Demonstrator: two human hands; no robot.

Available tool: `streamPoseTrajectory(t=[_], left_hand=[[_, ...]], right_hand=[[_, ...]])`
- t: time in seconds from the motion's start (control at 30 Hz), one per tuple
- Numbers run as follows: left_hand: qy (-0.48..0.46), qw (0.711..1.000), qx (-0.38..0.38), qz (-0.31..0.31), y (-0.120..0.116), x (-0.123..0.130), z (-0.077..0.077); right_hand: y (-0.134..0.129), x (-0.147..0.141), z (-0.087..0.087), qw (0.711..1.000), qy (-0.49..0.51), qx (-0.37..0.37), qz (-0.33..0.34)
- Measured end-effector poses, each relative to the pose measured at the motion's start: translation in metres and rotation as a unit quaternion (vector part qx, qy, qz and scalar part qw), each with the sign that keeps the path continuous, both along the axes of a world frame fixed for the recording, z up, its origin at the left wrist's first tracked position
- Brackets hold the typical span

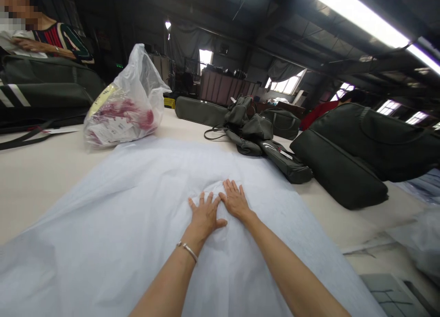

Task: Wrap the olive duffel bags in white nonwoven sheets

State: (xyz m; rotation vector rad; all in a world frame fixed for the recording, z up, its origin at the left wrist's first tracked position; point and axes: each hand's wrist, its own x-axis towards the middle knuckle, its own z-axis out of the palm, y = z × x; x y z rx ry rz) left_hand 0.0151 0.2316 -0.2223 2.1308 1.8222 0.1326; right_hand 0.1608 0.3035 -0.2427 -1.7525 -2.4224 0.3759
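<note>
A large pale bluish-white sheet point(137, 234) lies over the table in front of me, with creases around my hands. My left hand point(205, 216) rests palm down on it, fingers spread, a silver bracelet on the wrist. Just to its right and slightly farther away, my right hand point(235, 199) also lies flat on the sheet, its fingers stretched out. The two hands are very close together, and neither holds anything.
A clear plastic bag point(123, 117) with red items stands beyond the sheet at left. Dark green bags point(37, 97) lie far left, smaller ones point(256, 124) ahead, large ones point(343, 170) at right. A person point(65, 40) stands back left; a red sleeve point(318, 114) shows behind the right bags.
</note>
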Motion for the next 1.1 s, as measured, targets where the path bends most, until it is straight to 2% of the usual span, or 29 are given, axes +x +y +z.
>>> streamPoseTrajectory(t=[0.1,0.2,0.33,0.43,0.53,0.6,0.7,0.83,0.93,1.03,1.1], left_hand=[[-0.012,1.000,0.002,-0.002,-0.001,-0.002,0.001],[-0.038,0.999,0.011,-0.010,-0.004,-0.009,0.007],[-0.053,0.990,0.127,-0.008,-0.022,-0.028,0.013],[0.002,0.986,0.159,-0.059,-0.042,-0.037,0.010],[0.037,0.986,0.104,-0.122,-0.055,-0.037,-0.001],[0.042,0.989,0.078,-0.121,-0.054,-0.032,-0.008],[0.044,0.992,0.073,-0.097,-0.038,-0.025,-0.012],[0.045,0.992,0.078,-0.085,-0.006,-0.019,-0.009],[0.046,0.991,0.102,-0.069,0.002,-0.017,0.001],[0.031,0.988,0.133,-0.075,-0.024,-0.019,0.021],[0.009,0.984,0.143,-0.105,-0.063,-0.023,0.037]], right_hand=[[-0.002,0.003,0.020,0.997,0.045,-0.050,-0.044],[-0.029,0.011,0.036,0.995,0.072,-0.035,-0.060],[-0.093,0.021,0.031,0.997,0.069,-0.025,-0.014],[-0.118,0.022,0.021,0.998,0.027,-0.047,-0.024],[-0.114,0.021,0.012,0.998,-0.001,-0.051,-0.023],[-0.101,0.021,0.007,0.999,-0.011,-0.041,-0.017],[-0.079,0.024,0.003,0.999,-0.021,-0.022,-0.015],[-0.048,0.022,0.000,1.000,-0.012,-0.011,-0.026],[-0.034,0.019,0.006,0.998,0.022,-0.022,-0.053],[-0.049,0.024,0.028,0.989,0.119,0.006,-0.091],[-0.082,0.039,0.051,0.975,0.196,0.042,-0.092]])
